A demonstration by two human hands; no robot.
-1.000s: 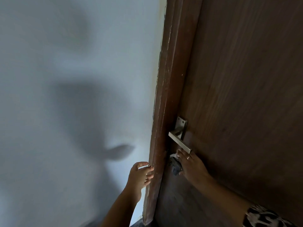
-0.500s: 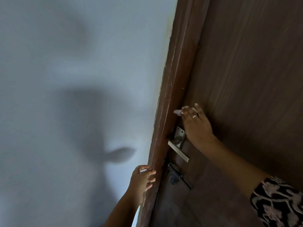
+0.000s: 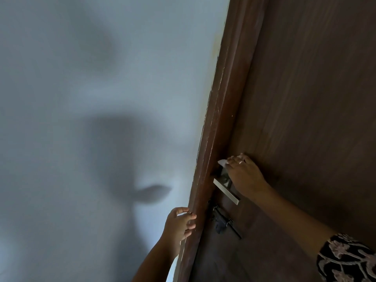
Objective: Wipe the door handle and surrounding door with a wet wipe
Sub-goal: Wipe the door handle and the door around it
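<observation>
A dark brown wooden door [image 3: 305, 98] fills the right side. Its silver lever handle [image 3: 225, 191] sticks out near the door's left edge. My right hand [image 3: 244, 176] lies against the door just above the handle, its fingers pressing a white wet wipe [image 3: 222, 162] to the wood; only a corner of the wipe shows past the fingertips. My left hand [image 3: 179, 224] is lower, fingers loosely curled against the brown door frame [image 3: 215, 139], holding nothing.
A dark latch with a bolt [image 3: 223, 220] sits on the door below the handle. A pale blue-grey wall [image 3: 91, 98] with a person's shadow covers the left side.
My right hand went from below the handle up above it with the wipe, then slid down a little to just over the handle plate. My left hand stayed on the frame.
</observation>
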